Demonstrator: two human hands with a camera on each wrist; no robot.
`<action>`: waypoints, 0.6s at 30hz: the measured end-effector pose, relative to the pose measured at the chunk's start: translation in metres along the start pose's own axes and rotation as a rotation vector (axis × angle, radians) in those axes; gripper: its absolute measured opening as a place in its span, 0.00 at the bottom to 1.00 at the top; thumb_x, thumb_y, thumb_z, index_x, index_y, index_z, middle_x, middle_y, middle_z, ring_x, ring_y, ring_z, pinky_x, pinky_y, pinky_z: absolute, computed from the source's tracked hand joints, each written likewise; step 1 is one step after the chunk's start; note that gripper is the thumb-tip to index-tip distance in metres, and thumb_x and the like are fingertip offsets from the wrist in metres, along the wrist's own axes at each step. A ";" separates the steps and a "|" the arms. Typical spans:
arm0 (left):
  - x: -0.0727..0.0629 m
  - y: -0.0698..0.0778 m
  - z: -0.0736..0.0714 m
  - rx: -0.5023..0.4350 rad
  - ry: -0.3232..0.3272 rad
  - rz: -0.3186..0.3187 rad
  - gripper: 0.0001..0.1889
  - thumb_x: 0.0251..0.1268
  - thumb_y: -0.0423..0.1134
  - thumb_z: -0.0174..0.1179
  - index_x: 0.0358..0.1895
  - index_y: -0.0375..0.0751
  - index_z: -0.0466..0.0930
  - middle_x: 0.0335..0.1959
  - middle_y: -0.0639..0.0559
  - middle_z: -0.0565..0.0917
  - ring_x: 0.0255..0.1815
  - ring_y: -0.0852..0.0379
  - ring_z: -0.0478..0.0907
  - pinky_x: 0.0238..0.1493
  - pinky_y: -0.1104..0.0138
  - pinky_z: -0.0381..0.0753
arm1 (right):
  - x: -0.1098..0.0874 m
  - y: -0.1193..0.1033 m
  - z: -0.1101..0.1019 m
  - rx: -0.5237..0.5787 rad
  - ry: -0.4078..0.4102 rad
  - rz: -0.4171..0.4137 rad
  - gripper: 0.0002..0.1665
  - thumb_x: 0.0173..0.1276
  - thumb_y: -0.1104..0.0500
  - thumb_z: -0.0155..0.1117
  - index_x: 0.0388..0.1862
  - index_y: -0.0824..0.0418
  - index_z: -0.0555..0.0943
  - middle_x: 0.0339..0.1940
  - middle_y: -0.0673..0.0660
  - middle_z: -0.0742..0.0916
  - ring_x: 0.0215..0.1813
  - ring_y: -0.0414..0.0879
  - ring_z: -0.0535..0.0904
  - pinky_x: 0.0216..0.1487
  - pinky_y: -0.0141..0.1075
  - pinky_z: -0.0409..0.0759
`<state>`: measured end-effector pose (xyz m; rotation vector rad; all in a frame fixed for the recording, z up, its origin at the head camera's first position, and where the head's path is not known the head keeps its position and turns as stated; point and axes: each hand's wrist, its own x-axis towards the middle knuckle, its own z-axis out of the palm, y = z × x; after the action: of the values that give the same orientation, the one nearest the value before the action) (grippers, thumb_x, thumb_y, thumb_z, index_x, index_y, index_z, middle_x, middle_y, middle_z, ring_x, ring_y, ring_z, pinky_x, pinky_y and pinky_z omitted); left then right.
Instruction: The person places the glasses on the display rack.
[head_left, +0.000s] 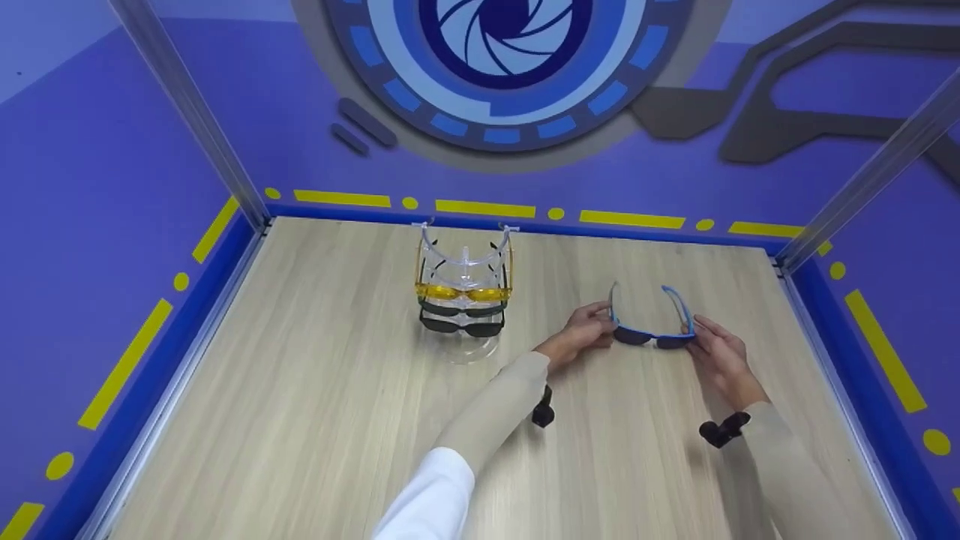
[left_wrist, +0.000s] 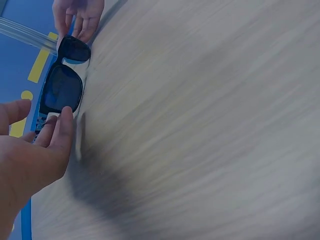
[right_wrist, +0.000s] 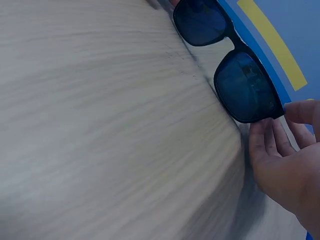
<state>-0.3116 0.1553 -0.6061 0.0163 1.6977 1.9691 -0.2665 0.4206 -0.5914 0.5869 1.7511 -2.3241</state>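
Black-fronted sunglasses with blue temples (head_left: 679, 304) are held between both hands at the right of the table, lenses toward me and temples unfolded toward the back wall. My left hand (head_left: 589, 328) holds them at the left hinge; in the left wrist view its fingertips (left_wrist: 66, 116) lie at the lower lens corner, thumb raised apart. At the opposite hinge, my right hand (head_left: 718, 349) pinches the frame. The right wrist view shows the thumb (right_wrist: 297, 112) at the outer corner and the fingers beneath the dark lens (right_wrist: 246, 87).
Left of the hands stands a clear display rack (head_left: 465, 259). It carries yellow-framed glasses (head_left: 463, 292) above two dark pairs, the lowest being black sunglasses (head_left: 463, 328). Blue panels (head_left: 525, 180) wall the wooden table (head_left: 315, 390) at the back and sides.
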 end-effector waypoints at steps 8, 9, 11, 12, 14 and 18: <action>-0.009 0.000 -0.008 0.004 0.004 -0.024 0.28 0.71 0.31 0.60 0.73 0.39 0.70 0.53 0.42 0.87 0.52 0.48 0.86 0.60 0.51 0.86 | -0.009 0.004 -0.006 -0.090 -0.117 -0.016 0.40 0.80 0.62 0.55 0.82 0.71 0.49 0.44 0.42 0.92 0.52 0.31 0.86 0.57 0.24 0.82; -0.010 -0.001 -0.010 -0.001 0.005 -0.031 0.28 0.70 0.31 0.61 0.73 0.39 0.70 0.52 0.43 0.88 0.50 0.49 0.87 0.60 0.51 0.86 | -0.011 0.004 -0.007 -0.091 -0.137 -0.016 0.40 0.81 0.62 0.54 0.82 0.71 0.49 0.44 0.42 0.92 0.53 0.31 0.86 0.57 0.24 0.82; -0.013 -0.003 -0.013 -0.005 0.004 -0.042 0.28 0.70 0.31 0.62 0.72 0.39 0.71 0.51 0.44 0.88 0.46 0.53 0.87 0.59 0.53 0.86 | -0.016 0.006 -0.007 -0.078 -0.172 -0.014 0.39 0.80 0.63 0.54 0.82 0.72 0.50 0.45 0.44 0.92 0.53 0.33 0.86 0.58 0.26 0.83; -0.015 -0.003 -0.016 -0.009 0.003 -0.045 0.28 0.70 0.31 0.62 0.72 0.39 0.71 0.51 0.45 0.87 0.45 0.54 0.87 0.59 0.53 0.86 | -0.019 0.007 -0.006 -0.070 -0.187 -0.011 0.38 0.80 0.64 0.54 0.81 0.72 0.51 0.45 0.45 0.92 0.53 0.34 0.87 0.58 0.27 0.83; -0.019 -0.005 -0.021 -0.016 -0.006 -0.050 0.28 0.69 0.31 0.62 0.72 0.38 0.71 0.52 0.46 0.87 0.44 0.57 0.86 0.59 0.54 0.86 | -0.023 0.009 -0.005 -0.058 -0.223 -0.005 0.37 0.80 0.65 0.54 0.81 0.73 0.52 0.47 0.47 0.92 0.55 0.36 0.87 0.60 0.29 0.84; -0.028 -0.009 -0.032 -0.029 -0.039 -0.058 0.29 0.69 0.28 0.61 0.73 0.37 0.69 0.58 0.40 0.85 0.49 0.54 0.87 0.60 0.55 0.86 | -0.032 0.013 -0.001 -0.067 -0.286 0.019 0.40 0.80 0.68 0.53 0.81 0.75 0.46 0.49 0.50 0.91 0.57 0.39 0.86 0.61 0.32 0.84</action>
<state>-0.2955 0.1155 -0.6121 -0.0039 1.6271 1.9380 -0.2328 0.4145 -0.5896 0.2433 1.6734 -2.1974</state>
